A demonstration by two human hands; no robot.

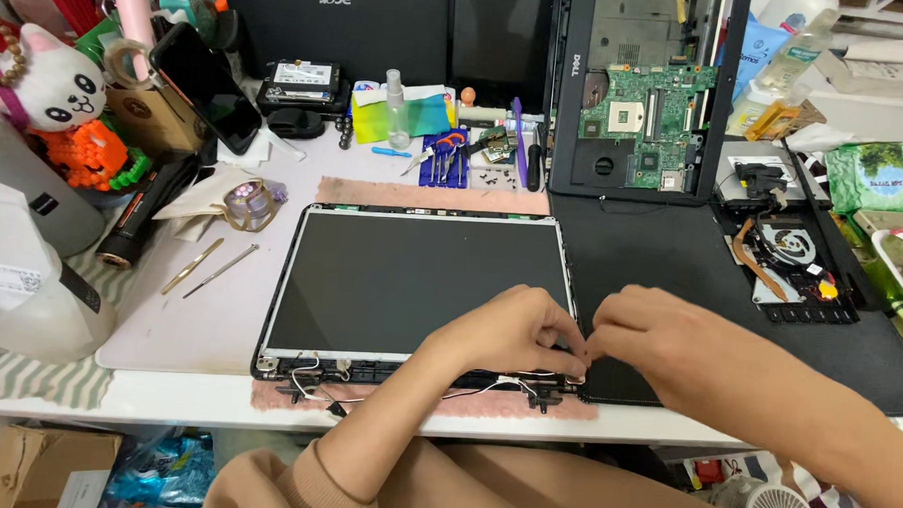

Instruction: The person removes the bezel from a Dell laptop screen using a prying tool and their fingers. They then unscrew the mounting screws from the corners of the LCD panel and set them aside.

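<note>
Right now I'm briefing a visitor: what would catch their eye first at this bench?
The bare laptop screen panel lying flat mid-table, with the left hand and right hand pinching together at its lower right corner. Behind it, the opened laptop base shows a green circuit board; a cooling fan lies right.

your hands (529, 332) (649, 331) meet at the screen panel's (420, 283) near right corner; the laptop base (642, 100) lies behind it to the right, the fan (787, 246) farther right.
</note>
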